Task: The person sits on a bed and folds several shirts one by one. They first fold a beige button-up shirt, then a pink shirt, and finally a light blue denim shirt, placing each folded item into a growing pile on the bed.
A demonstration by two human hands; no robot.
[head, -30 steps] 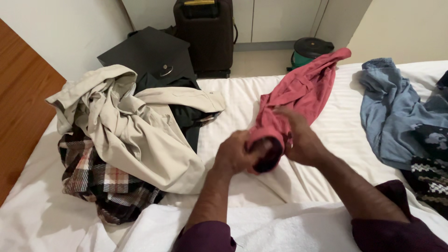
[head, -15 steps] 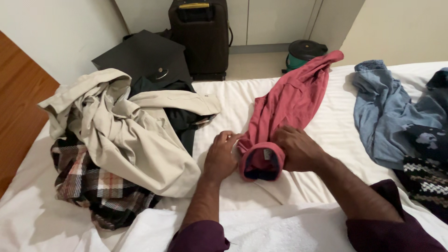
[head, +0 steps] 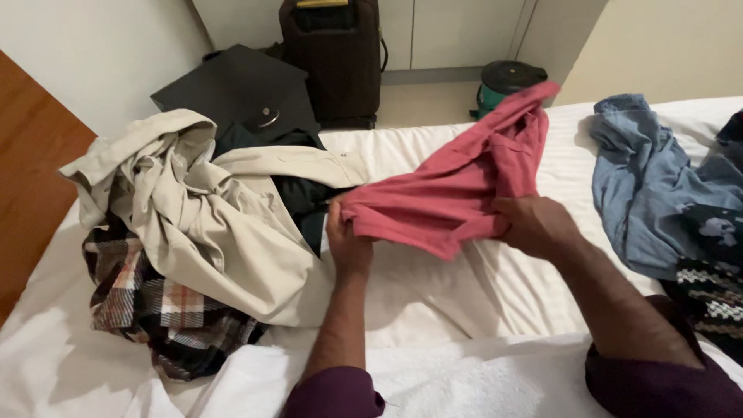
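A beige coat (head: 224, 224) over a plaid garment (head: 155, 310) was seen at left. At centre, a red shirt (head: 457, 186) was gripped by the left hand (head: 348, 240) and right hand (head: 534, 224). A blue shirt (head: 650, 186) lay at right.

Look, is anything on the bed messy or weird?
Yes. A beige coat lies crumpled in a heap on a plaid shirt at the left of the bed, and a blue shirt is bunched up at the right. The left hand and right hand hold a red shirt. Nothing looks torn or spilled.
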